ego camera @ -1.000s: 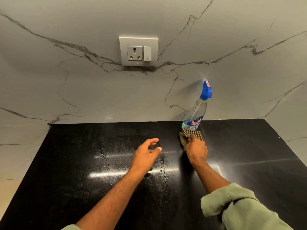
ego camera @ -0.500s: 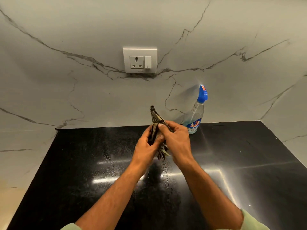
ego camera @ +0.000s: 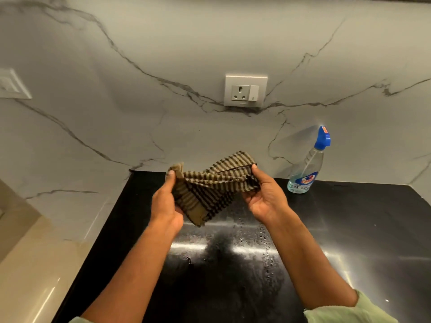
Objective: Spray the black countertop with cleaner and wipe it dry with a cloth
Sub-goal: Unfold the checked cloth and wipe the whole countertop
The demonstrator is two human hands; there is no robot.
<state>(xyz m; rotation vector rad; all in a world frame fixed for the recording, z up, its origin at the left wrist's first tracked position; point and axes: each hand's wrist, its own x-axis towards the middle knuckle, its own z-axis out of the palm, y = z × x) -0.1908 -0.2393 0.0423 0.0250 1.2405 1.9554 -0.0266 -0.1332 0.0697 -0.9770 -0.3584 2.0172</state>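
Observation:
A brown striped cloth [ego camera: 211, 183] hangs stretched in the air above the black countertop [ego camera: 361, 229]. My left hand [ego camera: 166, 203] pinches its left end with thumb and fingers. My right hand [ego camera: 265, 197] grips its right end. Spray droplets lie on the glossy countertop beneath my hands. A clear spray bottle [ego camera: 309, 167] with a blue trigger head stands at the back of the counter, against the wall, to the right of my right hand.
A marble-patterned wall rises behind the counter, with a white socket and switch plate [ego camera: 246, 90] above my hands. A second plate [ego camera: 11, 83] sits at the far left. A beige surface [ego camera: 30, 264] lies left of the counter.
My right hand lifted the cloth from beside the bottle, both hands met on it, and now they have pulled apart and spread it open. The view has shifted left.

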